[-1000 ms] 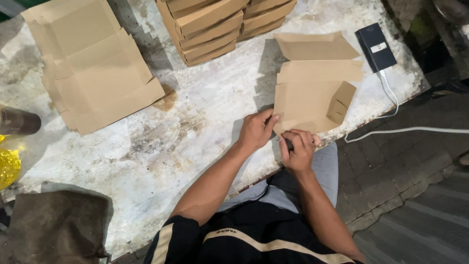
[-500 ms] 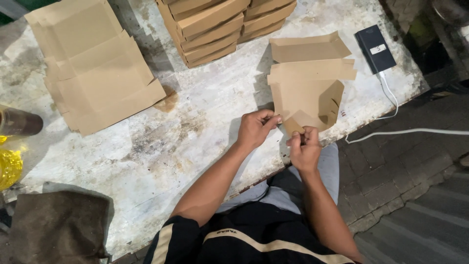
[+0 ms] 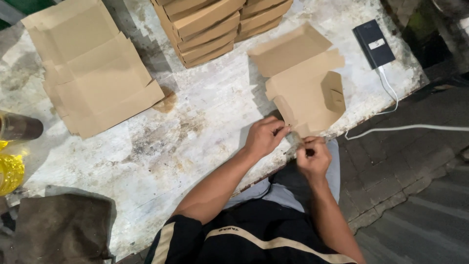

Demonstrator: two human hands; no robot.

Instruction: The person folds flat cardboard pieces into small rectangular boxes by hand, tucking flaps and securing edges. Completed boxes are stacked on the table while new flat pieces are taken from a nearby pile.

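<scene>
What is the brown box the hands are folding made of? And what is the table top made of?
The half-folded box looks like thin brown cardboard: matte, with crisp creases and flaps that stand up by themselves. The left hand and right hand pinch its near corner. The table top is a hard whitish slab, stained and worn, perhaps painted wood or stone; the view cannot tell which.

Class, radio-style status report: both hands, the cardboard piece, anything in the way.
Left hand and right hand both pinching near edge of brown box blank. Blank part-folded, one side flap up. Power bank and cable alongside, apart.
</scene>
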